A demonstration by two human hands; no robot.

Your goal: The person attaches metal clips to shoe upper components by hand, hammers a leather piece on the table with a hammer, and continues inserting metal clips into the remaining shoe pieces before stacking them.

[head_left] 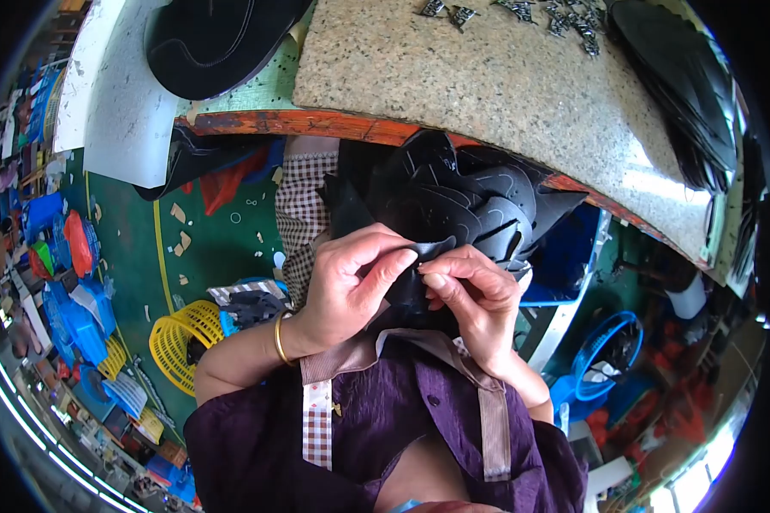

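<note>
Close in front of my chest, my left hand (355, 278) pinches the edge of a black leather-like piece (434, 250) between thumb and fingers. My right hand (477, 295) is closed at the same piece, thumb and forefinger pressed together right at its edge, beside the left fingertips. Most of the piece is hidden behind the hands. Just beyond them, a heap of black cut pieces (492, 184) with pale curved lines lies on my lap, under the table edge.
A speckled stone-topped table (419, 68) with an orange-red edge (359, 126) stands ahead. Small patterned pieces (586, 30) and a stack of black pieces (689, 94) lie on it. A large black piece (214, 47) is at the left. Yellow basket (175, 342) and blue basket (607, 359) flank me.
</note>
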